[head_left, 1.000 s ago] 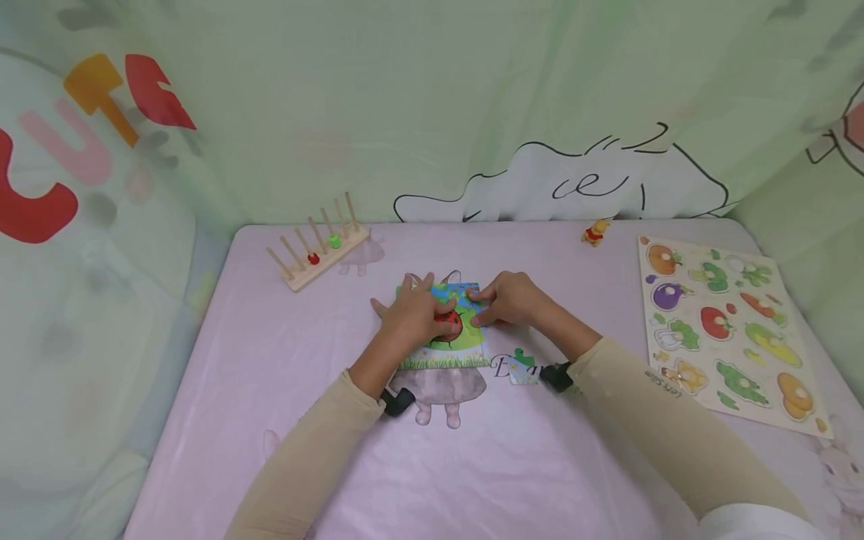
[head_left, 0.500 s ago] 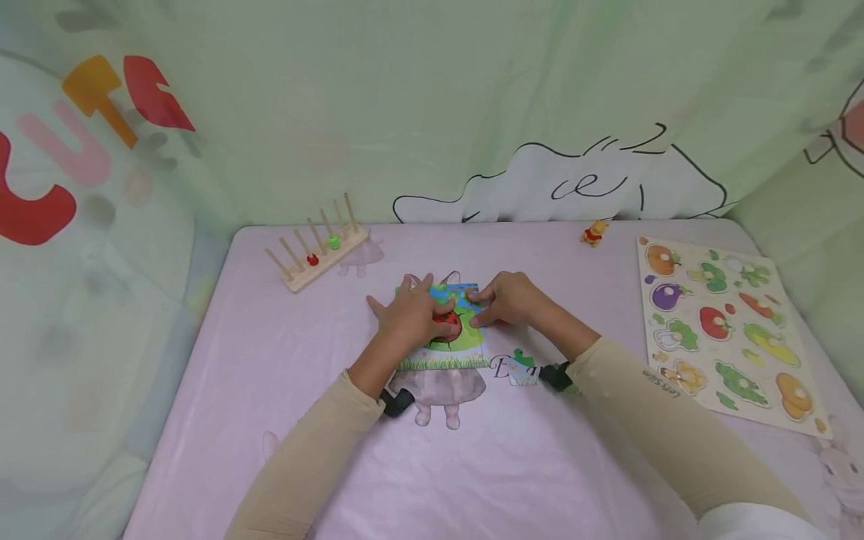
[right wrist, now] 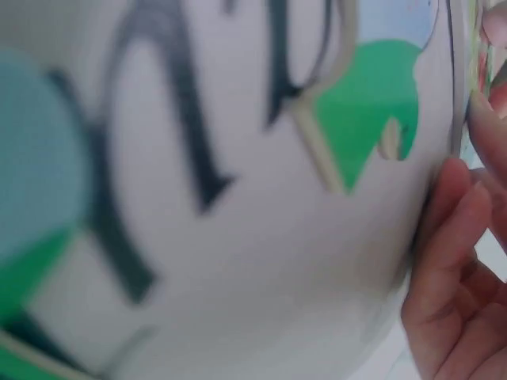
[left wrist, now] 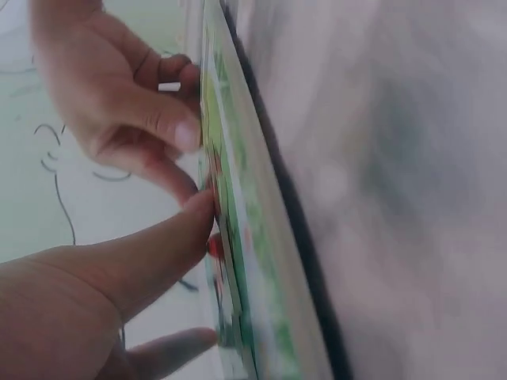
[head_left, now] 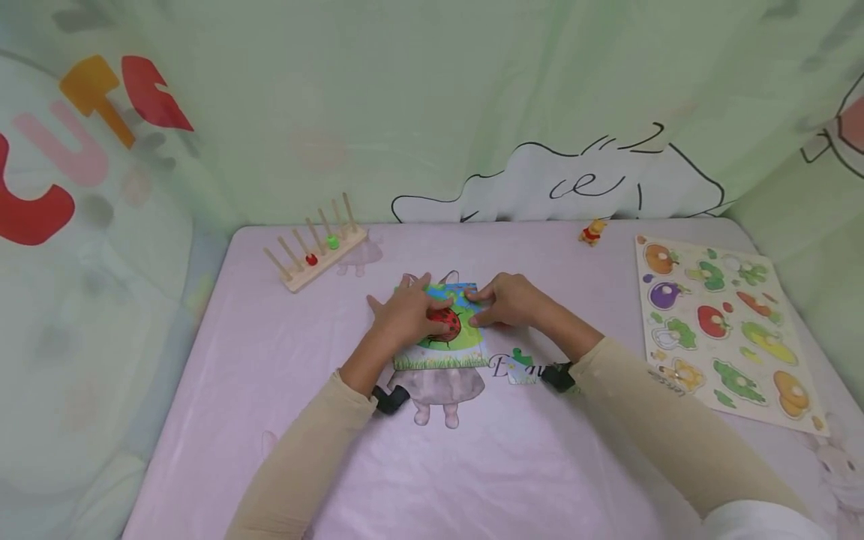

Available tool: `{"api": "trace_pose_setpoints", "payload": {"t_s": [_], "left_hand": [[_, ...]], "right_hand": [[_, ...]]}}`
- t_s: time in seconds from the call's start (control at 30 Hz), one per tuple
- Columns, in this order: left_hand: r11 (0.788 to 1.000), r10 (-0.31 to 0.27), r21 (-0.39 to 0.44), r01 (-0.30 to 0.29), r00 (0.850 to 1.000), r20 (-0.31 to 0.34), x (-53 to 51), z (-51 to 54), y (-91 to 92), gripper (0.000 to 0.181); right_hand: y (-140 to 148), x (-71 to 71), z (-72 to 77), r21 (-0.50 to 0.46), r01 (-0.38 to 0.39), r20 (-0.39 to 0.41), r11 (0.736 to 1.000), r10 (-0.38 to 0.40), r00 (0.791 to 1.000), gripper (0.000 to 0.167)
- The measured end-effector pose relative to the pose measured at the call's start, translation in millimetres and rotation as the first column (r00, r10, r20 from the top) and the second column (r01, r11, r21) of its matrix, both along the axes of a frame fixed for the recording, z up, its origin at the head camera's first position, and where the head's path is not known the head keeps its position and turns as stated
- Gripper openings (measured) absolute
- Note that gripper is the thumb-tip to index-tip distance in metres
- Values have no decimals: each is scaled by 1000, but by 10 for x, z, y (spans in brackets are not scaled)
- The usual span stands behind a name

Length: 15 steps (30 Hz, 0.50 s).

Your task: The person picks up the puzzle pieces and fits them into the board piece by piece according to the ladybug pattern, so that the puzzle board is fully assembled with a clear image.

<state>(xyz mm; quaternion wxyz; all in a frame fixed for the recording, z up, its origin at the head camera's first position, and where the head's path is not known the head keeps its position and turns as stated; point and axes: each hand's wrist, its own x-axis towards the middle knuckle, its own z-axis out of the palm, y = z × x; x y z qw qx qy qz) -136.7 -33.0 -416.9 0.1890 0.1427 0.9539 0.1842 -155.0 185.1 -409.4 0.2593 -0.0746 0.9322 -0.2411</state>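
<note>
A ladybug jigsaw puzzle in a square tray lies mid-table. My left hand rests over its left side with fingers spread; the left thumb presses on the ladybug. At the right side, my right hand pinches a puzzle piece with thumb and index finger, against the picture; the piece is mostly hidden. Its other fingers curl beside the tray edge in the right wrist view. A loose puzzle piece, green and pale blue, lies right of the tray. Another piece shows partly at the right wrist view's left edge.
A wooden peg rack with a red and a green bead stands at the back left. A small yellow bear figure is at the back right. A vegetable peg puzzle board covers the right side. Fabric walls edge the table.
My left hand has shifted very slightly left, and more of the ladybug shows. The right hand keeps its place at the puzzle's right side.
</note>
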Motion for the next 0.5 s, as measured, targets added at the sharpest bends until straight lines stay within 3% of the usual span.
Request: {"api": "trace_pose_setpoints", "payload": {"t_s": [0.13, 0.3, 0.5], "left_hand": [[1000, -19, 5, 19, 998, -57, -12, 17, -120, 43], [991, -131, -11, 131, 983, -132, -31, 29, -318, 38], [963, -268, -43, 265, 958, -106, -32, 63, -535, 39]], "right_hand": [[26, 33, 7, -1, -24, -27, 1000, 24, 999, 63], [68, 41, 42, -22, -94, -35, 995, 93, 995, 67], [167, 74, 106, -71, -219, -101, 973, 212, 972, 60]]}}
